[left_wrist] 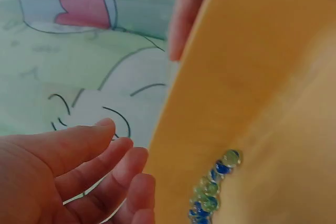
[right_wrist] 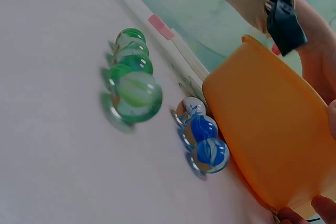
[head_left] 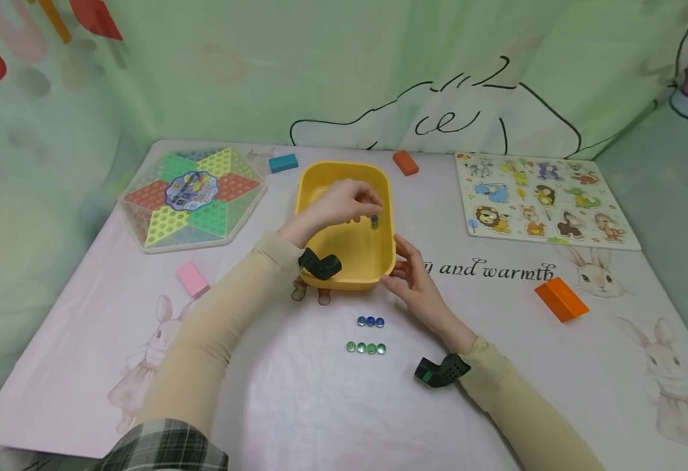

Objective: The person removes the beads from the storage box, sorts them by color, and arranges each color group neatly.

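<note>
A yellow plastic basin (head_left: pixel 344 284) stands in the middle of the table. Over its inside reaches my left hand (head_left: pixel 344 201), its fingers loosely bent with a gap to the thumb and nothing visible between them. Blue and green glass marbles (left_wrist: pixel 209 188) lie along the basin's right wall, just by those fingers. My right hand (head_left: pixel 417 288) holds the basin's near right corner from outside, thumb and fingers around it. On the table in front are a short row of blue marbles (right_wrist: pixel 202 132) and, nearer, a row of several green marbles (right_wrist: pixel 135 95).
A star-patterned board (head_left: pixel 193 199) lies at the left back, an animal puzzle board (head_left: pixel 547 199) at the right back. Blocks lie around: blue (head_left: pixel 283 163), red-orange (head_left: pixel 405 163), pink (head_left: pixel 193 279) and orange (head_left: pixel 562 299). A printed curtain (head_left: pixel 344 78) hangs behind the table.
</note>
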### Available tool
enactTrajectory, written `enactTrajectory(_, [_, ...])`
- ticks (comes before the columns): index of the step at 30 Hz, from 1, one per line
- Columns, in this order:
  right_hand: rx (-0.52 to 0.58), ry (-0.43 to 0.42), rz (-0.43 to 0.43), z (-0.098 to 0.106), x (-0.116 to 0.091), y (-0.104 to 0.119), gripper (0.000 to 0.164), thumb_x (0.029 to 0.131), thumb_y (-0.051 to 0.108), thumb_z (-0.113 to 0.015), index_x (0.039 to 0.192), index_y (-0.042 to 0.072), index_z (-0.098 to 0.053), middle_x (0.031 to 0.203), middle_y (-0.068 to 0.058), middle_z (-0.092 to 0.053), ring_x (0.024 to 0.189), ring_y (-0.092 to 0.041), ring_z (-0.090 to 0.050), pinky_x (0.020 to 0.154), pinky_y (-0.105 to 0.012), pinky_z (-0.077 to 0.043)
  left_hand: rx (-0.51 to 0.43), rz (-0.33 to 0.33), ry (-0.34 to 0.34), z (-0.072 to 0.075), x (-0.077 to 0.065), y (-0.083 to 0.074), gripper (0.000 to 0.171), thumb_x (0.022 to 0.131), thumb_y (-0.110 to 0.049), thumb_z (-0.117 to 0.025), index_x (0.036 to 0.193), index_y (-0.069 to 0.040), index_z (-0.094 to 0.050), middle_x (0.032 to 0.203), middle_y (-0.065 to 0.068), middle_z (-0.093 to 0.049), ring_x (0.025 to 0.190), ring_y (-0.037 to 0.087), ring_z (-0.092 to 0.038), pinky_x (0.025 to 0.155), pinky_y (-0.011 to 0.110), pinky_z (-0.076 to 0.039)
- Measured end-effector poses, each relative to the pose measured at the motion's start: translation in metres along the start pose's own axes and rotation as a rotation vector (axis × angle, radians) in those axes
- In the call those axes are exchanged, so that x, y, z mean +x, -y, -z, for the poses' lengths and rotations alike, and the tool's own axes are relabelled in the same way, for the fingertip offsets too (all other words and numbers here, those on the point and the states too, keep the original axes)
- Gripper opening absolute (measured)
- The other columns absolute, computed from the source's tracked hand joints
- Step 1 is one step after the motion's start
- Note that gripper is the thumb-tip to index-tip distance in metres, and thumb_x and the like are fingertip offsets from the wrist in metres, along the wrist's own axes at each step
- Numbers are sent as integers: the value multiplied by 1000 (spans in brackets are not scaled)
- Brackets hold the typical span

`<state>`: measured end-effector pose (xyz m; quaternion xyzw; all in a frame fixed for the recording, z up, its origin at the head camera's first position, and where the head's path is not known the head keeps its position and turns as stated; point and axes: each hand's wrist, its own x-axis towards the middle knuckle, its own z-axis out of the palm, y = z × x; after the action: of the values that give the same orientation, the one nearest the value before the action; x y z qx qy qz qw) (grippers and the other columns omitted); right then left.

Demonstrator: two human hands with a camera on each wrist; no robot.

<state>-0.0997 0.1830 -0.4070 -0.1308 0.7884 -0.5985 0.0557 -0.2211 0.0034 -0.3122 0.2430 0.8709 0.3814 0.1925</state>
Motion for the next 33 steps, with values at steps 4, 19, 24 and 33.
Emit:
enactTrajectory(4, [-9,-6,0,0,0,1,75,90,11,-58,147,23,-12,144,-14,-25,114,-29,-46,92,-13,-37,87,36,31,-7,14,4,17,91,-23,-58,101,-10,-63,98,5,-63,77,17,-55,68,23,-45])
enactTrajectory(19, [-15,-5,37,-1,0,-2,73,90,9,-57,147,19,-13,142,-16,-26,113,-31,-46,91,-11,-37,496,106,149,-21,31,4,19,91,-14,-56,108,-13,-64,117,4,-59,96,17,-49,86,29,-41])
enactTrajectory(24, [-8,-4,32,0,0,0,73,90,9,-57,147,20,-13,142,-16,-26,113,-31,-46,91,-11,-37,499,124,154,-24,28,5,20,90,-14,-56,109,-16,-64,120,3,-57,99,18,-47,88,30,-41])
enactTrajectory(33, [5,0,36,0,-1,1,73,90,5,-56,147,18,-13,142,-16,-27,114,-33,-46,92,-12,-37,550,116,150,-33,28,4,21,87,-28,-64,102,-14,-65,104,1,-62,92,15,-53,82,32,-46])
